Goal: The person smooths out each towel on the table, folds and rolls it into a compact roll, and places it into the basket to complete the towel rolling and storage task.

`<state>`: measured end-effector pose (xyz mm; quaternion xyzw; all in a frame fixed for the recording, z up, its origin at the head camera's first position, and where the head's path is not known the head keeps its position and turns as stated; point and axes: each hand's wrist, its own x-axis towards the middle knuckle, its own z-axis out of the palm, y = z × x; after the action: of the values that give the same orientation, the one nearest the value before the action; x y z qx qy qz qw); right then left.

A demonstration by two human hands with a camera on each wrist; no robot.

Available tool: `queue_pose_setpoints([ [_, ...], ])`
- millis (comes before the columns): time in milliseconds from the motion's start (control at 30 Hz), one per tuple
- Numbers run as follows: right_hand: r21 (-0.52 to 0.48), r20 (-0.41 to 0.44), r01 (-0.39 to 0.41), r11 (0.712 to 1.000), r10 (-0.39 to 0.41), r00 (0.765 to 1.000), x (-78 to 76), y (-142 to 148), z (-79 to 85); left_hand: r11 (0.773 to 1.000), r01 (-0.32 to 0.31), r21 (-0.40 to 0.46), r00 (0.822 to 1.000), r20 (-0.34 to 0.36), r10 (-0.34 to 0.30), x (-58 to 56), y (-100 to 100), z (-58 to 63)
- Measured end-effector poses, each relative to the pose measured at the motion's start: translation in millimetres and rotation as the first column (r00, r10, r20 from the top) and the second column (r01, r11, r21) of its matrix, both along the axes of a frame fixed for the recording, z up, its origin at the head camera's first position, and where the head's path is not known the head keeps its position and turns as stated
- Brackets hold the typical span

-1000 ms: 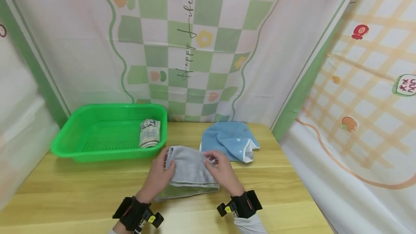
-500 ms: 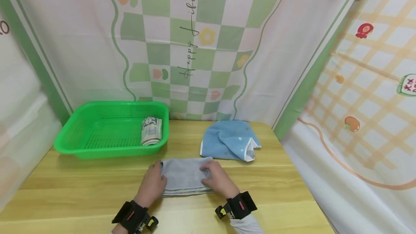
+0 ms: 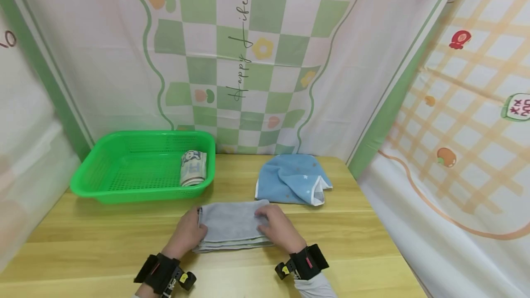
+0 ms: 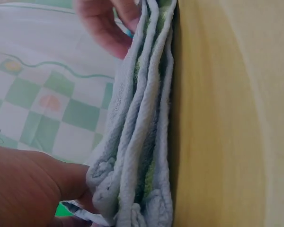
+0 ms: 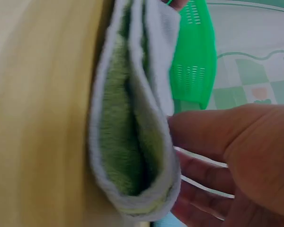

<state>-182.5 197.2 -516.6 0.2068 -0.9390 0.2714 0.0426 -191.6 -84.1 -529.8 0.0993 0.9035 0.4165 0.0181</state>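
A grey towel (image 3: 233, 220), folded into several layers, lies on the wooden table in the head view. My left hand (image 3: 187, 232) pinches its left edge, the thumb on top and the fingertips at the far corner. At the right edge, my right hand (image 3: 281, 227) holds the fold between thumb and fingers. In the left wrist view the stacked layers (image 4: 149, 113) show their near edges, with the left thumb (image 4: 66, 182) at one corner. Green lining (image 5: 116, 137) shows inside the rounded fold in the right wrist view, close to the right thumb (image 5: 199, 130).
A green plastic basket (image 3: 141, 195) stands at the back left, with a rolled printed towel (image 3: 193, 168) inside its right end. Behind my right hand lies a crumpled blue towel (image 3: 290, 178) with white trim. Patterned curtains (image 3: 256, 59) enclose the wooden table (image 3: 348, 243).
The grey towel has come down flat onto the table, its lower flap now lined up under the top layers. Lately my left hand has slid slightly left; the right hand has hardly moved.
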Motion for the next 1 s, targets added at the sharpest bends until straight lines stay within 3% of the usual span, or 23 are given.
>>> queue_pose_setpoints([
  [100,0.026,0.027,-0.009,1.000,0.009,1.000,0.3,0.0,-3.1,1.000,-0.022,-0.004,1.000,-0.015,0.022,0.1,0.1,-1.8],
  [200,0.079,0.010,0.002,0.997,-0.003,1.000,2.7,-2.8,-2.8,0.997,-0.067,-0.026,0.987,-0.147,0.062,2.1,2.4,-4.9],
  [267,0.124,-0.013,0.014,0.992,-0.013,1.000,4.5,-5.3,-1.7,0.994,-0.100,-0.039,0.958,-0.273,0.086,5.0,6.4,-4.8],
  [367,0.196,-0.049,0.042,0.980,-0.033,0.998,7.5,-8.9,0.3,0.993,-0.110,-0.050,0.884,-0.461,0.075,10.9,17.4,-1.7],
  [433,0.234,-0.070,0.067,0.970,-0.052,0.996,9.5,-10.7,0.8,0.993,-0.087,-0.074,0.870,-0.491,0.039,15.4,28.2,1.7],
  [467,0.252,-0.085,0.083,0.964,-0.063,0.994,10.5,-11.7,0.6,0.993,-0.071,-0.095,0.872,-0.490,0.016,17.9,33.8,2.8],
  [533,0.277,-0.116,0.111,0.954,-0.081,0.990,12.9,-13.7,0.5,0.988,-0.029,-0.151,0.891,-0.453,-0.043,23.0,45.0,3.8],
  [633,0.312,-0.138,0.146,0.939,-0.107,0.985,17.4,-17.5,0.0,0.967,0.030,-0.254,0.919,-0.374,-0.127,28.7,58.4,2.4],
  [700,0.333,-0.148,0.161,0.929,-0.117,0.982,20.0,-20.3,-0.8,0.954,0.066,-0.293,0.927,-0.335,-0.167,29.8,64.1,1.9],
  [867,0.379,-0.185,0.197,0.904,-0.135,0.973,23.5,-25.8,-1.6,0.921,0.146,-0.361,0.925,-0.279,-0.256,20.2,70.7,3.0],
  [1000,0.363,-0.164,0.194,0.911,-0.142,0.976,24.9,-28.7,0.2,0.886,0.232,-0.402,0.923,-0.197,-0.331,10.9,72.1,7.4],
])
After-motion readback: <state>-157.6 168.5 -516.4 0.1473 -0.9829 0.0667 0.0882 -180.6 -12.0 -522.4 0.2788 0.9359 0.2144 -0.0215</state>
